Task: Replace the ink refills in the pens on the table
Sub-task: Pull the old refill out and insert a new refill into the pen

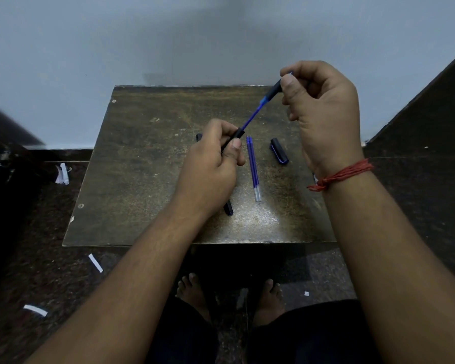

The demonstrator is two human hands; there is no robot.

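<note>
My left hand (210, 169) grips a black pen barrel (234, 139) above the small brown table (142, 166). My right hand (321, 111) pinches the pen's black tip section (273, 91), raised higher at the right. A blue refill (251, 118) spans the gap between the two parts. Two spare blue refills (253, 169) lie side by side on the table, just right of my left hand. A dark pen cap (279, 151) lies to their right. Another dark pen (228, 207) lies mostly hidden under my left hand and wrist.
The table stands against a pale wall (90, 48). Paper scraps (62, 174) lie on the dark floor at the left and front. My bare feet (195, 292) show below the table's near edge. A dark panel (431, 114) rises at the right.
</note>
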